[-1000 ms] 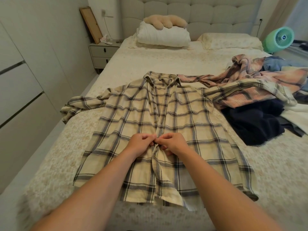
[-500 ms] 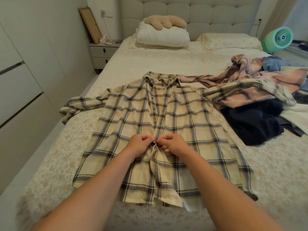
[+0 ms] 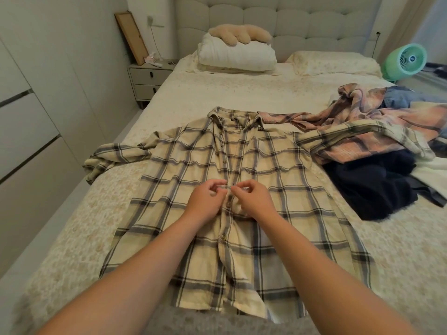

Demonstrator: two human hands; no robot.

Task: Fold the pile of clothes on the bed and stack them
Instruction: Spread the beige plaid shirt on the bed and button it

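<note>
A cream plaid shirt [image 3: 278, 184] lies front-up and spread flat on the bed [image 3: 242, 93], collar pointing to the headboard, its left sleeve crumpled toward the bed's left edge. My left hand [image 3: 205, 201] and my right hand [image 3: 251, 201] meet at the button placket at mid-chest. Each hand's thumb and fingertips pinch the placket edge just above a fastened button. The buttons lower down look fastened. To the right sits the loose pile: a pink plaid shirt [image 3: 387, 122], a navy garment [image 3: 370, 184], blue denim [image 3: 399, 97] and a white piece [image 3: 433, 175].
Pillows [image 3: 237, 54] and a plush toy lie by the headboard. A green fan [image 3: 406, 61] stands at the right, a nightstand [image 3: 147, 78] at the back left. White wardrobe doors [image 3: 36, 117] line the left side, with a narrow floor strip beside the bed.
Both hands have shifted a little up the placket, toward the collar, and their fingers have loosened. A fastened button now shows just below the fingertips.
</note>
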